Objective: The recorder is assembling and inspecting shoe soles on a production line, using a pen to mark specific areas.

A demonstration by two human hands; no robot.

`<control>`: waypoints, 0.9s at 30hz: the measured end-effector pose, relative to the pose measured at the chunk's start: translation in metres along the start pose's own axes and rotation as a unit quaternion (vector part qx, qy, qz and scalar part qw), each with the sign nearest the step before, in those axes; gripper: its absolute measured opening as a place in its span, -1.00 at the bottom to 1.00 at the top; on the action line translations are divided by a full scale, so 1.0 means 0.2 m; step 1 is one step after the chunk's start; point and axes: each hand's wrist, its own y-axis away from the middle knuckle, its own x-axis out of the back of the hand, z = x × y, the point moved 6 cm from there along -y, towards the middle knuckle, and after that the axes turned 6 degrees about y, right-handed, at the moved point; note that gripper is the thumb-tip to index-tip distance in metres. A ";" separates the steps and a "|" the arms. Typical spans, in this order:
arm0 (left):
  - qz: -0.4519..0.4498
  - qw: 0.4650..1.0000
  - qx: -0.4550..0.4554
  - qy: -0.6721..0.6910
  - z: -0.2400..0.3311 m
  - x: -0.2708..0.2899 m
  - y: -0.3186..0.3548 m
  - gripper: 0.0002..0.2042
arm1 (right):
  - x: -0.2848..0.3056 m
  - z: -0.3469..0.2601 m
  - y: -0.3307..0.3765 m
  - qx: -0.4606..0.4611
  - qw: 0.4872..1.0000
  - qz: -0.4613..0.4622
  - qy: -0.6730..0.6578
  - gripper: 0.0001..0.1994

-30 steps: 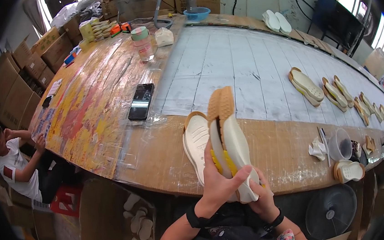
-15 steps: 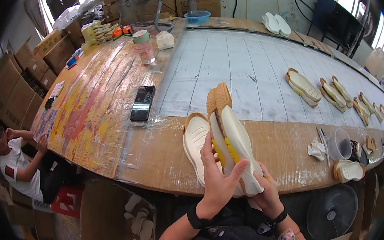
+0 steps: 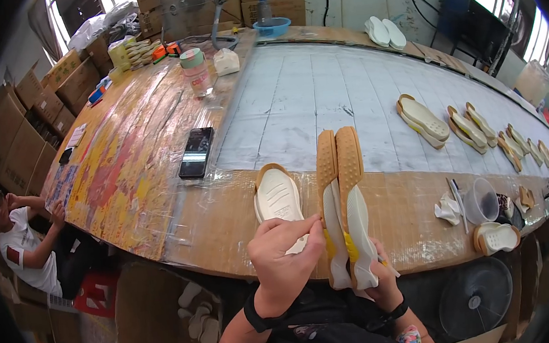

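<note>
Here is the right hand (image 3: 385, 279), closed around the lower white ends of a pair of soles (image 3: 355, 213), standing them upright side by side at the near edge of the table (image 3: 194, 224), tan studded ends up, yellow patches low on the sides. The left hand (image 3: 285, 255) is right beside them, fingers curled narrow, thumb and fingertips close together by the left sole's edge; whether they pinch anything, I can't tell. Just behind that hand a single sole (image 3: 278, 194) lies flat, partly covered by it. Over on the left half, a dark phone (image 3: 196, 153); farther back, a pink jar (image 3: 197, 74) with a green lid. Toward the right edge, more soles (image 3: 423, 120) run in a line, and near the right front corner sits a clear tub (image 3: 481, 200) beside crumpled paper (image 3: 447, 210). At the left edge, another person (image 3: 29, 245) sits with both arms raised.
</note>
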 end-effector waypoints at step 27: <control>-0.003 0.653 0.391 0.649 -0.33 -0.24 0.24 -0.57 | -0.34 -0.23 0.06 0.337 0.884 -0.054 0.320 -0.34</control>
